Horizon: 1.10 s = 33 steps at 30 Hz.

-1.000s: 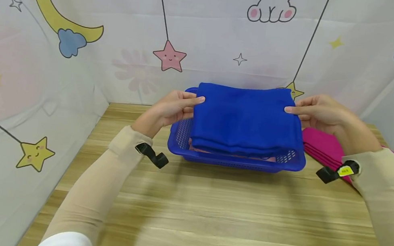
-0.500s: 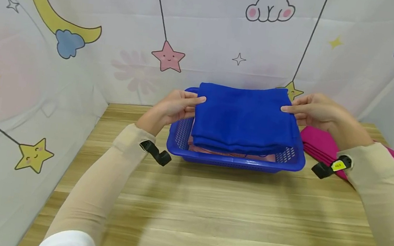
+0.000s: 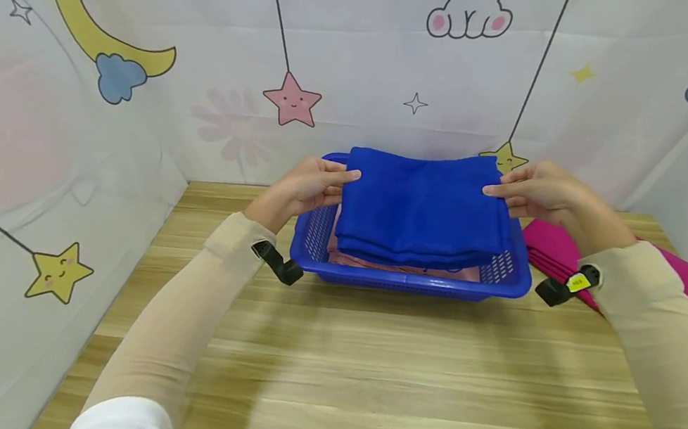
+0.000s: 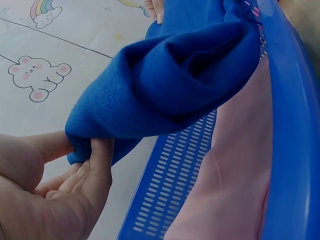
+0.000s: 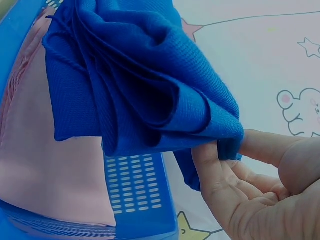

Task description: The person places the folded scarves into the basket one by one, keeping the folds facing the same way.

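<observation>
A folded blue scarf-like cloth (image 3: pixel 424 209) hangs over the blue plastic basket (image 3: pixel 406 280), its layers stacked at the lower edge. My left hand (image 3: pixel 309 186) pinches its left upper corner, thumb in front and fingers behind. At the opposite corner my right hand (image 3: pixel 540 191) pinches it the same way. Loose folds of the blue cloth (image 5: pixel 145 85) droop from the thumb and fingers in the right wrist view. Beneath it, a pink cloth (image 4: pixel 235 155) lies flat inside the basket, partly hidden by the blue one.
A folded magenta cloth (image 3: pixel 553 249) with a fringed end lies on the wooden table (image 3: pixel 428 373), right of the basket and partly behind the right forearm. A white printed curtain (image 3: pixel 368 54) stands close behind the basket.
My right hand has moved a little left, closer to the left hand, so the blue cloth's upper edge now sags. The cloth's right side has shifted inward over the basket.
</observation>
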Available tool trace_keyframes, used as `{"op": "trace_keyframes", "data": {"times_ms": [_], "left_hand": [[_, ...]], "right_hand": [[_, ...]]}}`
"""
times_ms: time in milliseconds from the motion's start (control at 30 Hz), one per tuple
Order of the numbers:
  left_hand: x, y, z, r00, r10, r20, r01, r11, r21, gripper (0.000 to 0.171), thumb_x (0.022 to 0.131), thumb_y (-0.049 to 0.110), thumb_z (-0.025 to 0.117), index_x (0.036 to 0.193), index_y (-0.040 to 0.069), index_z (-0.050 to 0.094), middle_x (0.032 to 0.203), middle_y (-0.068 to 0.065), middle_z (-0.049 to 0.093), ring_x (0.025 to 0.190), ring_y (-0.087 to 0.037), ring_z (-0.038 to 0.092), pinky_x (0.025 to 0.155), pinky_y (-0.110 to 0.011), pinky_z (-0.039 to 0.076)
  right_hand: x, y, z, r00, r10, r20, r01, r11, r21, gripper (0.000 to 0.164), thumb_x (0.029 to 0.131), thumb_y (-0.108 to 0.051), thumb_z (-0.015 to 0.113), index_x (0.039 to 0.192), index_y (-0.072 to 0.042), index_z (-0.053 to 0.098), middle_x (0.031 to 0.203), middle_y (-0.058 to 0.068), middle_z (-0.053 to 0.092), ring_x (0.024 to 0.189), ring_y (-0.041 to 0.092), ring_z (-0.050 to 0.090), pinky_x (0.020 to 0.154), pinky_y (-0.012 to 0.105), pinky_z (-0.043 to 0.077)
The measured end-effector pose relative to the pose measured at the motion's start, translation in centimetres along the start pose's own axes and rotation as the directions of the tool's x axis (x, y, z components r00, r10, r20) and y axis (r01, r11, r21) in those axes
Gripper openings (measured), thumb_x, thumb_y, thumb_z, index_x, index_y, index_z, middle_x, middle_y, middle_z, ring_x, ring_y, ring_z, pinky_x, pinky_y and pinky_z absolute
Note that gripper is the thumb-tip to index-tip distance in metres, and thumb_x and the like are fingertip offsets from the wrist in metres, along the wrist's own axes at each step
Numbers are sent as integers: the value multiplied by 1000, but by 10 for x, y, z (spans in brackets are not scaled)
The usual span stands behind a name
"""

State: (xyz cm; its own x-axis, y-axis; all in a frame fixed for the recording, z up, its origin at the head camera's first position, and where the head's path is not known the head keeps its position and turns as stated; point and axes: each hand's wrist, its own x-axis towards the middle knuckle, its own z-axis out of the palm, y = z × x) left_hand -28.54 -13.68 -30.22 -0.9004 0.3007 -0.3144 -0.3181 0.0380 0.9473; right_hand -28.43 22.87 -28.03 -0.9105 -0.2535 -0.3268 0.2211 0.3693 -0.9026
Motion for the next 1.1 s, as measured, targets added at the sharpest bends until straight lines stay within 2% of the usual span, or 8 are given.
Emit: {"op": "trace_keyframes", "data": {"times_ms": [133,200,333,533,667,833,933,1100], "left_hand": [[4,0,0,1000,-5,-17,6,999,49,66,99,17,65,154,1,32,77,0,47,58,-10,38,76,-22,48],[5,0,0,1000,-13,-25,15,997,72,66,99,17,65,154,1,32,107,-5,61,70,-9,50,90,-25,52],[9,0,0,999,-31,-27,34,995,91,67,99,17,64,154,0,30,155,-9,40,109,-15,58,102,-35,47],[12,-1,-1,999,-34,-23,37,994,101,66,99,16,64,154,0,31,159,-10,33,133,-24,47,105,-38,44],[14,-2,-1,999,-22,-32,26,991,133,65,99,16,64,154,0,32,153,-10,40,106,-17,58,100,-35,48],[18,-4,-2,998,-23,-57,32,984,174,62,98,16,65,151,-1,37,144,-10,45,68,-11,49,78,-25,56],[19,-4,-2,998,-26,-65,37,982,188,60,98,15,65,150,-2,40,143,-11,47,68,-10,53,69,-22,56],[19,-5,-1,997,-23,-71,37,977,210,51,98,14,66,142,-4,50,111,-11,63,71,-11,63,67,-23,58]], "right_hand": [[2,0,1,1000,7,1,-7,1000,-1,18,93,-17,73,93,-6,59,86,0,54,70,13,60,70,28,56],[4,1,1,1000,8,-5,-9,1000,-7,22,93,-17,73,97,-3,57,91,2,55,73,14,62,72,29,57],[7,2,3,1000,16,4,-16,1000,-22,34,94,-19,72,109,1,50,112,9,51,82,14,65,76,28,57],[10,3,6,1000,20,10,-20,1000,-8,29,94,-17,72,105,1,52,112,9,46,81,14,63,76,28,57],[11,5,7,1000,18,-5,-18,1000,-14,20,92,-16,75,90,-4,58,96,6,48,74,16,61,73,29,58],[13,6,11,1000,18,-19,-18,999,-29,22,90,-15,76,88,-4,57,94,5,45,73,15,57,70,29,57],[14,6,13,999,16,-32,-18,999,-41,22,90,-14,76,87,-4,57,89,4,47,71,15,56,69,29,56],[14,7,15,999,18,-32,-20,998,-51,23,90,-11,76,77,-7,57,75,0,46,64,14,53,66,30,56]]}}
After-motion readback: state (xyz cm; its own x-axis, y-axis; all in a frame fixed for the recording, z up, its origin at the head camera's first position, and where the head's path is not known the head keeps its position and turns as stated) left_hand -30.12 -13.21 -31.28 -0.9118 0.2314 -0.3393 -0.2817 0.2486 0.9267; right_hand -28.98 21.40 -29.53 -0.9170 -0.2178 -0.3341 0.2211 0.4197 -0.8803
